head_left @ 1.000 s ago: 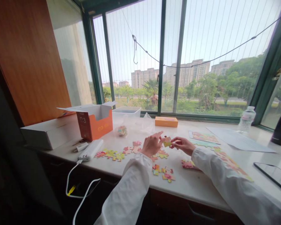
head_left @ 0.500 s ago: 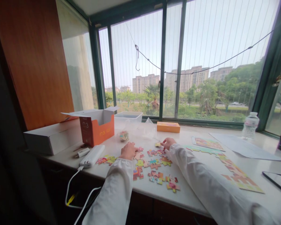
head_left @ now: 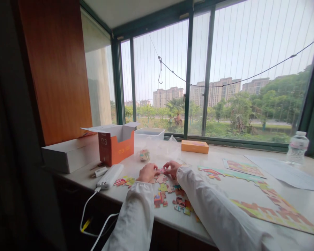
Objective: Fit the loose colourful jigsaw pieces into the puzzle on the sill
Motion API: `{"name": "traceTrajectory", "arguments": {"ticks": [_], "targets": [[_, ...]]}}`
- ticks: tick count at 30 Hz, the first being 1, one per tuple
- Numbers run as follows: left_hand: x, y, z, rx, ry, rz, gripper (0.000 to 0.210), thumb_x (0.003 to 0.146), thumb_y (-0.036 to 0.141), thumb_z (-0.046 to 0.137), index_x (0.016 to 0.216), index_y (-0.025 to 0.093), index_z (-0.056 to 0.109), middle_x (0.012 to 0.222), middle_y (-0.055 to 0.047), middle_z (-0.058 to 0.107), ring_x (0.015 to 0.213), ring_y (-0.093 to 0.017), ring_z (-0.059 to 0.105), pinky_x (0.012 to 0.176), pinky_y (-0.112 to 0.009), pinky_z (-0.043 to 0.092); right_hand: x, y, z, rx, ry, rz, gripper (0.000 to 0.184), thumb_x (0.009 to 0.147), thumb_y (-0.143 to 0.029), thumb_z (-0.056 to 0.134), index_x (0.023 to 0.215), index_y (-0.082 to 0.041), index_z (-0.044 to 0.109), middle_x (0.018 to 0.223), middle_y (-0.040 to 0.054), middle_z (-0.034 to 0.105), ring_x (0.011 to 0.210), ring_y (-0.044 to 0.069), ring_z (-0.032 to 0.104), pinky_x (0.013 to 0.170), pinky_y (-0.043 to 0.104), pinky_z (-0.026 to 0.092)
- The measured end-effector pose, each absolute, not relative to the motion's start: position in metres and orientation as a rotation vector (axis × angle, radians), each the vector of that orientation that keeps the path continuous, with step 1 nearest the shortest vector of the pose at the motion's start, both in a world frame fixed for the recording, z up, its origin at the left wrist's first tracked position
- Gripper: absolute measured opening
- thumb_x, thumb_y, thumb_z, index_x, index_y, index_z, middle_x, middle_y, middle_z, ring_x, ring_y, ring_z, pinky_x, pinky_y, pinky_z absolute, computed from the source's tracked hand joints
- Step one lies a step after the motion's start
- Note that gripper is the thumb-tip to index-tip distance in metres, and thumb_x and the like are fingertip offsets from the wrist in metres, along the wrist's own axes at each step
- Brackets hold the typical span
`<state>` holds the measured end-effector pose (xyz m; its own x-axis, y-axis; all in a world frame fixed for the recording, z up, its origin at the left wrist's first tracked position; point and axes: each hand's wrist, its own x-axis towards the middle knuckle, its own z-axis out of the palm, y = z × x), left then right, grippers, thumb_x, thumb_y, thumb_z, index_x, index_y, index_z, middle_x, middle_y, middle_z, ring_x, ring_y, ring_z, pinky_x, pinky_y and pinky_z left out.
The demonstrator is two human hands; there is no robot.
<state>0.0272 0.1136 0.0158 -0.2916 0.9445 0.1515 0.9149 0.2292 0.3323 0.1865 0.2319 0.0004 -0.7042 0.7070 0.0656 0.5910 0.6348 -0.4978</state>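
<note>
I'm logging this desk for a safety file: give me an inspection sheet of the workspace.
Surface: smooth white tabletop, partly covered.
Work items: loose multicoloured interlocking puzzle pieces; part-assembled multicoloured puzzle border at right.
Clutter: open orange-and-white cardboard box, white rectangular power bank, clear plastic water bottle.
Hands: bare left hand and bare right hand on either side of a pink puzzle piece; grip unclear.
Cables: white cable runs from the power bank over the table edge.
Surroundings: dark-green-framed glass window behind; brown wooden panel at left.

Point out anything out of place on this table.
Nothing looks spilled or broken. The white cable looks untidy, drooping off the table from the power bank; the scattered puzzle pieces seem normal.
</note>
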Motion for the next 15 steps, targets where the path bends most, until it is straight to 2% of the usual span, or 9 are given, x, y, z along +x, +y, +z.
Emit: {"name": "traceTrajectory", "arguments": {"ticks": [5, 11, 15], "targets": [[0.032, 0.113, 0.015, 1.894, 2.423, 0.521, 0.026, 0.079, 0.038, 0.067, 0.103, 0.027, 0.069, 0.115, -0.007, 0.068, 0.107, -0.023, 0.064, 0.082, -0.03, 0.047, 0.183, 0.244, -0.006, -0.969, -2.644, 0.626, 0.043, 0.069, -0.041, 0.082, 0.107, -0.024, 0.074, 0.111, 0.005, 0.068, 0.093, 0.02, 0.062, 0.079, 0.029, 0.047], [0.036, 0.115, 0.014, 2.05, 2.358, 0.474, 0.024, 0.082, 0.03, 0.065, 0.105, 0.024, 0.068, 0.113, -0.009, 0.067, 0.111, -0.025, 0.06, 0.093, -0.035, 0.044, 0.191, 0.246, -0.014, -0.761, -2.611, 0.3, 0.038, 0.066, -0.049, 0.083, 0.094, -0.024, 0.077, 0.102, 0.0058, 0.069, 0.091, 0.021, 0.062, 0.095, 0.039, 0.037], [0.038, 0.113, 0.016, 2.123, 2.291, 0.511, 0.037, 0.079, 0.024, 0.069, 0.116, 0.024, 0.064, 0.116, -0.008, 0.067, 0.112, -0.024, 0.059, 0.095, -0.034, 0.043, 0.202, 0.242, -0.011, -0.701, -2.562, 0.234, 0.035, 0.068, -0.049, 0.082, 0.092, -0.025, 0.077, 0.096, 0.0046, 0.07, 0.089, 0.02, 0.064, 0.092, 0.038, 0.037]]}}
